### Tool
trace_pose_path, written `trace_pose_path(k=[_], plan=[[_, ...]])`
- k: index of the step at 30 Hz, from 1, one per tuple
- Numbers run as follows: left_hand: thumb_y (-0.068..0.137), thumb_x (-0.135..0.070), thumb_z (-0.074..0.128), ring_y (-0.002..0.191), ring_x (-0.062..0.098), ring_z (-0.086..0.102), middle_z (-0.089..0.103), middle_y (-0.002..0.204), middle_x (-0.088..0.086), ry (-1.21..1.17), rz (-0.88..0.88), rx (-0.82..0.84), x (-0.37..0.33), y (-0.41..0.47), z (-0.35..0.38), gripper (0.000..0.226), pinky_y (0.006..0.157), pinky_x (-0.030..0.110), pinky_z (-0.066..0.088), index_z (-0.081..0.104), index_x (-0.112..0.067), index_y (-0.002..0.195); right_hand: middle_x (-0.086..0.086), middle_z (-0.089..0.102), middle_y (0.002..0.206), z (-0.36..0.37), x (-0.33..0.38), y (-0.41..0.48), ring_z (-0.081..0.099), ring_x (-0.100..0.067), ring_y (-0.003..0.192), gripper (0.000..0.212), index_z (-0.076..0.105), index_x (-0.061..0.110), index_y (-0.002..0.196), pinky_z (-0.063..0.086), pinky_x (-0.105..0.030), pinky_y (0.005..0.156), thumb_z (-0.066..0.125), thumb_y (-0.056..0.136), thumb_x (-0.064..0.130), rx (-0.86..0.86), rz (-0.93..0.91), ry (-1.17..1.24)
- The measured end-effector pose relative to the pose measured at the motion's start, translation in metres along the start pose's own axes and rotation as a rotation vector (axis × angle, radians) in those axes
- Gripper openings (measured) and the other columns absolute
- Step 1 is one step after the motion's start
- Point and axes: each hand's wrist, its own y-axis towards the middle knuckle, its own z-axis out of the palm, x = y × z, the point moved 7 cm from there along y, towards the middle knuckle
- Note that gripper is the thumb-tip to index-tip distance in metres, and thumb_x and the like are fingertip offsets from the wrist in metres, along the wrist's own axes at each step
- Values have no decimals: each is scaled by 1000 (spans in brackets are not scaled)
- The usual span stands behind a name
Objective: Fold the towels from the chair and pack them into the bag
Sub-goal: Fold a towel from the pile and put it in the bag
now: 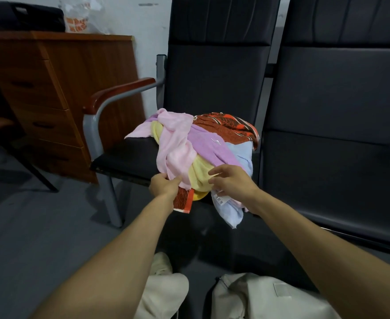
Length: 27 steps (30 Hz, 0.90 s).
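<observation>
Grey floor and a pale wall frame the scene, with a wooden drawer unit (58, 88) far left. Right of it, a dark chair (212, 77) carries the pile of towels (200, 153) on its seat, heaped and unfolded. At the pile's near edge the left grip (164, 184) pinches the hanging end of the pink towel (175, 146) between thumb and curled fingers. Just right of it the right grip (230, 183) is spread loose, fingers straight against the yellow towel (200, 173), clasping nothing. A second chair (339, 100) stands right. A beige bag (258, 298) lies nearest, lower right.
</observation>
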Motion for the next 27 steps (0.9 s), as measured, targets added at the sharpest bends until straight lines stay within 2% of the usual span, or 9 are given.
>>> trace_pose_path(k=[3,6,10,13,17,19,22,24,27], plan=[[91,-10,63,85,26,62,66,98,12,44,-7,-132,2,4,-6,12,72,30,48,71,-4,96,-2,67,94,-2,2,-4,66,-14,82,18,64,15,110,57,-27,76,60,93,14,34,-25,-43],[93,-12,58,83,25,63,65,91,10,-42,-36,-150,-1,1,-7,15,71,32,52,69,-8,84,-5,68,101,-2,6,-9,66,-14,86,18,64,14,112,56,-22,73,59,94,13,78,-40,-65],[96,-12,47,97,20,56,58,107,5,-228,55,-134,-33,-7,-14,20,81,34,50,62,-11,109,-9,69,102,-2,12,-11,66,-16,87,18,65,12,111,57,-27,77,58,94,11,86,-43,-48],[98,-14,44,107,23,57,59,114,5,-366,167,-12,-67,-18,-23,21,94,42,50,59,-21,112,-10,70,102,-4,21,-10,67,-20,90,17,65,11,110,57,-32,80,57,94,10,69,-51,-5],[100,-7,39,111,23,60,63,119,6,-560,333,222,-96,-53,-29,28,95,38,51,59,-19,116,-13,67,101,-6,41,-8,63,-22,87,16,64,6,106,55,-36,79,53,98,15,28,-30,258],[100,-7,38,119,27,56,60,126,11,-490,415,348,-102,-70,-24,29,102,42,46,59,-16,118,-12,67,99,-5,51,-8,64,-22,85,26,64,4,108,54,-35,77,50,100,24,16,32,429],[100,-6,37,115,27,57,62,120,11,-307,405,475,-98,-83,-14,29,98,41,45,62,-20,107,-13,67,97,-1,56,-8,64,-26,90,42,62,2,110,54,-34,75,46,100,39,66,144,651],[100,-8,38,114,29,58,62,119,13,-228,367,502,-95,-88,-11,27,96,41,47,62,-21,103,-16,66,99,-2,54,-9,63,-26,89,36,64,-1,111,54,-33,71,55,97,32,47,164,633],[99,-10,42,111,25,60,64,117,13,-215,299,526,-92,-88,-8,23,93,36,49,64,-17,103,-16,64,87,-11,46,-11,60,-22,76,15,68,-4,100,53,-35,71,64,90,7,-39,165,545]])
